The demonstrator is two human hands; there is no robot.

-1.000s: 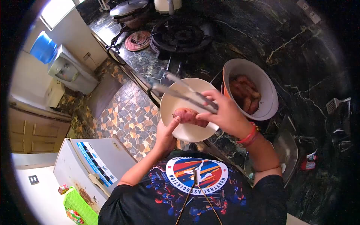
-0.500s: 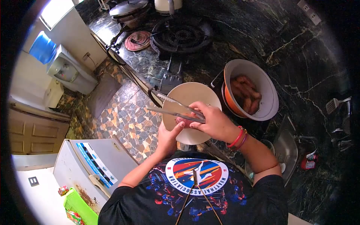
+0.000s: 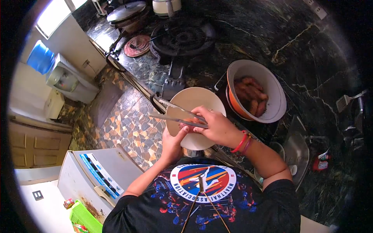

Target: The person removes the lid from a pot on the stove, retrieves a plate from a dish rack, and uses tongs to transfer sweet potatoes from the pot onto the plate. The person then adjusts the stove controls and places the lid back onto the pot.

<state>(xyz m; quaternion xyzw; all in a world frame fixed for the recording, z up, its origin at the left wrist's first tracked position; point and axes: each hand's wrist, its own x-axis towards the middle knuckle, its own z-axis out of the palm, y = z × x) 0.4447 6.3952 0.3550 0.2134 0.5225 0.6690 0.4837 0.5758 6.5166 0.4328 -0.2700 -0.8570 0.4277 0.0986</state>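
My left hand (image 3: 172, 145) is closed at the near left edge of a cream plate (image 3: 190, 99), its thumb over the rim and its other fingers mostly hidden. The thumb tip touches a reddish sweet potato (image 3: 187, 126) on the plate. My right hand (image 3: 217, 126) is wrapped around metal tongs (image 3: 175, 118), whose arms stick out leftward over the plate, spread apart. Its fingertips also press against the sweet potato, which they partly cover. To the right, an orange pot (image 3: 234, 101) with a grey inside holds several brownish sweet potatoes (image 3: 250, 93).
A gas stove (image 3: 182, 37) stands on the dark marble counter, beside a lidded pan (image 3: 126, 15) and a pink round mat (image 3: 137, 46). The sink (image 3: 298, 149) lies at right, near a hanging spatula (image 3: 344, 103). A fridge (image 3: 70, 163) and a water dispenser (image 3: 66, 79) stand at left.
The view has shifted slightly. Both hands, the plate and the tongs keep nearly the same arrangement, with the fingers still on the sweet potato.
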